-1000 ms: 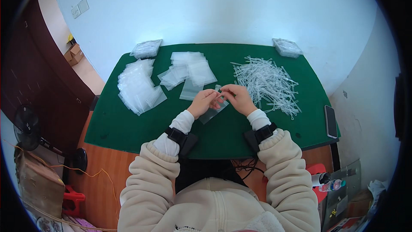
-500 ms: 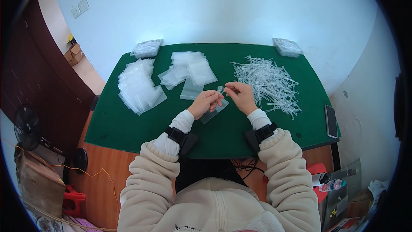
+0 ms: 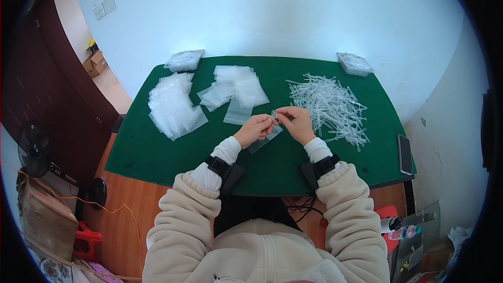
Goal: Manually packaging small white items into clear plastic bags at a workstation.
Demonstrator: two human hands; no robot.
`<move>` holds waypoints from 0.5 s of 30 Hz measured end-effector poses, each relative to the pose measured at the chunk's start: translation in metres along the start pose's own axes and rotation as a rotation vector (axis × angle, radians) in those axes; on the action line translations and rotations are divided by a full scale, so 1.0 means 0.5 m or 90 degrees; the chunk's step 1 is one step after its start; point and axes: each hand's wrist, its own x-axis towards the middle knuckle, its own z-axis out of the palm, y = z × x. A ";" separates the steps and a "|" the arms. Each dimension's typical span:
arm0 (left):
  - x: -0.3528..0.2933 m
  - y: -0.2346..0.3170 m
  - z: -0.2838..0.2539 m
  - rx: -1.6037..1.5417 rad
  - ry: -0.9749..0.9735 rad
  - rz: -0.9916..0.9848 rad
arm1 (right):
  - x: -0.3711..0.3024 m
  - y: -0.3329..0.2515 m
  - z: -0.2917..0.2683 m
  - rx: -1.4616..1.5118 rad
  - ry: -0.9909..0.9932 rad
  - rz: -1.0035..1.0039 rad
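My left hand (image 3: 255,131) is closed, its fingers pinched round a few thin clear plastic sticks (image 3: 273,113) whose tips show just above the fingertips. My right hand (image 3: 296,124) comes in from the other side, thumb and forefinger pinched together and meeting the left fingertips; what they grip is hidden. Beneath both hands lies a small clear zip bag (image 3: 259,145) on the green tabletop. A loose heap of clear looped plastic sticks (image 3: 327,106) spreads just beyond my right hand. Past my left hand sit overlapping flat zip bags (image 3: 242,85).
Another fanned pile of clear bags (image 3: 172,107) is at the table's left. Packed clear bundles stand at the back left (image 3: 184,61) and back right (image 3: 354,64) corners. A phone (image 3: 404,154) lies by the right edge of the green table (image 3: 157,163), near the wall.
My right fingers have closed in against the left fingertips, and less of the sticks shows between them. The whole view has shifted slightly.
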 end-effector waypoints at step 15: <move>0.020 -0.014 -0.028 0.009 0.311 0.181 | 0.010 0.081 -0.046 -0.555 0.054 0.130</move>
